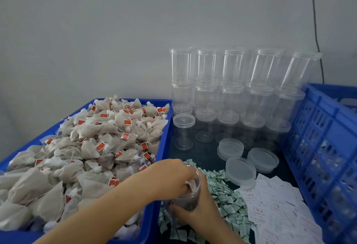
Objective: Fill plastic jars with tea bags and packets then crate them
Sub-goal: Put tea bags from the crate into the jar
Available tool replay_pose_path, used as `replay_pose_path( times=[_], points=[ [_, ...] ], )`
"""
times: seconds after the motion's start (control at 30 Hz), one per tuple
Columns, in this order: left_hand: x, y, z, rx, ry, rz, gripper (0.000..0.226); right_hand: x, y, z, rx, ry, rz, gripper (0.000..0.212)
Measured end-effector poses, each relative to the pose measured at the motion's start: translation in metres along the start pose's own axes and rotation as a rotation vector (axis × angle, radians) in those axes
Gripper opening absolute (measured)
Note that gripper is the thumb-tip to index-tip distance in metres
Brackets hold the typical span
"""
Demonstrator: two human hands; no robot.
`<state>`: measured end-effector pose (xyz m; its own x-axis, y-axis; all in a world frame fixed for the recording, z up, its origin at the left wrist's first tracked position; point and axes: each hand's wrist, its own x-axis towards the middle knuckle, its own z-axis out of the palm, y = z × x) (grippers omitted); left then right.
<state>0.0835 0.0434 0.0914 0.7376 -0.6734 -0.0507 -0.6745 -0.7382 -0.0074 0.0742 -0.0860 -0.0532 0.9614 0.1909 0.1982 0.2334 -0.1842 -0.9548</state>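
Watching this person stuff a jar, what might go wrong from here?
The stacked empty jars lean at the right end, so a knock might topple them. The left hand is pushing a tea bag into the jar that the right hand holds over the loose green packets; a slip could spill it among them.

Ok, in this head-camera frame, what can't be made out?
- How full the held jar is: left hand covers its mouth, right hand wraps its base.
- Print on the white slips: too small and blurred.
- Contents of the blue crate: seen only through its lattice wall, cut off by the right edge.
- Markings on the red tea bag tags: too small.
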Motion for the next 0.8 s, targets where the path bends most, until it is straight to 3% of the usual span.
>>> replay_pose_path(
  times=[0.33, 0.63, 0.8],
  points=[
    [0.019, 0.009, -0.003, 0.106, -0.191, -0.015, 0.017, -0.002, -0.005, -0.003, 0.014, -0.007, 0.005, 0.097],
    [0.027, 0.010, 0.000, 0.016, -0.284, -0.049, 0.020, -0.003, -0.003, -0.001, 0.019, 0.016, 0.025, 0.099],
    [0.030, 0.008, 0.002, -0.065, -0.416, -0.034, 0.022, -0.002, 0.001, 0.001, -0.007, 0.024, 0.017, 0.106]
  ],
)
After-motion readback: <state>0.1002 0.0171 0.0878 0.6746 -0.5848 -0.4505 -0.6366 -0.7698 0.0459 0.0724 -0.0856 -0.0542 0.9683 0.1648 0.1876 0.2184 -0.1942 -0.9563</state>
